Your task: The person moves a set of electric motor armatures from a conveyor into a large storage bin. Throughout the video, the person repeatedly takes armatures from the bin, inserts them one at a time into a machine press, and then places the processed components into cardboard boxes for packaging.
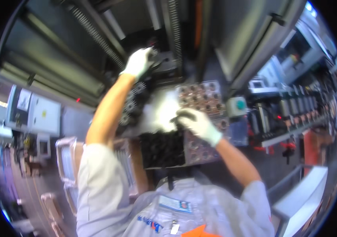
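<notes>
My left hand (pixel 138 63), in a white glove, reaches far into the machine. Its fingers are closed at a dark metal fixture (pixel 163 63); what they grip is blurred. Below that arm lies a row of dark gear-shaped parts (pixel 129 103). My right hand (pixel 198 125), also gloved, is closed on a small black part (pixel 175 119) above the bright, glaring work surface (pixel 158 108). Just under it sits a bin of black parts (pixel 162 148). Beside this hand is a clear tray of round copper-coloured parts (pixel 200 96), with a second similar tray (pixel 202 150) nearer me.
A grey box with a green button (pixel 237 105) stands right of the trays. Machine door frames (pixel 251 51) rise on both sides. Further right is a rack of cylindrical parts (pixel 295 108). Cartons with stacked sheets (pixel 69 160) stand at left.
</notes>
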`<action>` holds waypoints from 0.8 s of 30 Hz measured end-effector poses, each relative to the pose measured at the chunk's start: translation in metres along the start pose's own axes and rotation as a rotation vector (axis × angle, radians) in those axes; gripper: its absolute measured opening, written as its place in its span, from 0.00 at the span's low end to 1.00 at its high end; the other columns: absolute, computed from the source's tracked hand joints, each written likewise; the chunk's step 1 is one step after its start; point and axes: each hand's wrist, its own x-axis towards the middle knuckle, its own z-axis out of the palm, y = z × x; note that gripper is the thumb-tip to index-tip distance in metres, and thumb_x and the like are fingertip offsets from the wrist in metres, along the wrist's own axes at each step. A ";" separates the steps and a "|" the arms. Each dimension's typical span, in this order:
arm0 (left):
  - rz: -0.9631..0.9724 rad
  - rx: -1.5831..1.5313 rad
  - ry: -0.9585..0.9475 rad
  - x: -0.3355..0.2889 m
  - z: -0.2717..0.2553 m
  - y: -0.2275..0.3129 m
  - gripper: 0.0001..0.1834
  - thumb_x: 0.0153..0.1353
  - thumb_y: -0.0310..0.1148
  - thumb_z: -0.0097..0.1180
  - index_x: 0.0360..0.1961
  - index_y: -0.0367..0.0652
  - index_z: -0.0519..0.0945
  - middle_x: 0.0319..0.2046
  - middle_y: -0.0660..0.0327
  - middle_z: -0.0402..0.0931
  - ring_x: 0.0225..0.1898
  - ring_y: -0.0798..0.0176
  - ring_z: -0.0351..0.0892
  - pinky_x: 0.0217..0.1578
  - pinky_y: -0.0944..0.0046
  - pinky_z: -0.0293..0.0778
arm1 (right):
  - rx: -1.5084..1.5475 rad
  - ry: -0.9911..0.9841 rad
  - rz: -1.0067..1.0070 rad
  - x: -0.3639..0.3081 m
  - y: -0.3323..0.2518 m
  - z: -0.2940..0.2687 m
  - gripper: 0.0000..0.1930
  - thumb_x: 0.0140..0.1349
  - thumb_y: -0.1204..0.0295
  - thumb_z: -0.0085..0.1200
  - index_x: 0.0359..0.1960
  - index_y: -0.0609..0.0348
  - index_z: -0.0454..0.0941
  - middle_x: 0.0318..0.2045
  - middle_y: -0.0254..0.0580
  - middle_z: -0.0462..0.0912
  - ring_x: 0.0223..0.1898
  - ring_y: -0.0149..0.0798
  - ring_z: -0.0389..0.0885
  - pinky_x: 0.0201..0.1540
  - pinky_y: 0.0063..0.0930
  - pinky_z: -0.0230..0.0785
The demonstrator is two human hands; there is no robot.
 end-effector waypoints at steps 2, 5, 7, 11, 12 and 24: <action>-0.064 0.066 -0.040 -0.013 -0.008 0.004 0.28 0.52 0.36 0.69 0.55 0.43 0.77 0.52 0.47 0.76 0.52 0.40 0.78 0.53 0.51 0.75 | 0.007 0.011 0.079 -0.006 -0.001 -0.005 0.15 0.65 0.71 0.60 0.50 0.66 0.81 0.44 0.44 0.86 0.46 0.32 0.82 0.49 0.28 0.74; -0.007 -0.001 0.172 -0.064 -0.058 0.021 0.22 0.57 0.41 0.65 0.51 0.42 0.80 0.50 0.48 0.79 0.49 0.45 0.80 0.48 0.53 0.77 | -0.012 -0.003 0.220 -0.003 -0.012 -0.013 0.13 0.64 0.72 0.60 0.48 0.66 0.82 0.43 0.40 0.85 0.44 0.30 0.82 0.50 0.25 0.73; -0.281 -0.235 -0.301 -0.120 -0.113 0.034 0.18 0.57 0.43 0.64 0.42 0.41 0.84 0.39 0.49 0.83 0.42 0.47 0.83 0.44 0.53 0.78 | -0.120 -0.005 0.015 0.007 -0.003 -0.013 0.11 0.65 0.73 0.59 0.46 0.67 0.83 0.39 0.35 0.85 0.41 0.27 0.81 0.48 0.22 0.73; -0.701 -0.374 -0.843 -0.302 -0.077 -0.003 0.17 0.53 0.43 0.66 0.38 0.41 0.87 0.31 0.54 0.85 0.33 0.59 0.83 0.40 0.57 0.79 | -0.018 -0.061 0.211 0.031 -0.009 0.005 0.12 0.68 0.77 0.57 0.52 0.65 0.81 0.41 0.33 0.84 0.38 0.22 0.80 0.44 0.17 0.76; -0.705 -0.421 -0.708 -0.356 -0.051 -0.011 0.18 0.53 0.42 0.66 0.40 0.41 0.87 0.31 0.52 0.85 0.33 0.59 0.84 0.40 0.57 0.79 | 0.030 -0.071 0.216 0.037 -0.011 0.013 0.13 0.68 0.77 0.57 0.53 0.65 0.80 0.41 0.33 0.84 0.38 0.22 0.80 0.43 0.17 0.76; -0.970 0.206 -0.289 -0.448 0.036 -0.013 0.33 0.51 0.33 0.64 0.60 0.41 0.71 0.56 0.41 0.71 0.52 0.40 0.78 0.47 0.45 0.77 | -0.105 0.027 0.024 0.096 -0.030 0.034 0.16 0.66 0.74 0.59 0.54 0.66 0.80 0.39 0.36 0.84 0.34 0.24 0.78 0.37 0.20 0.73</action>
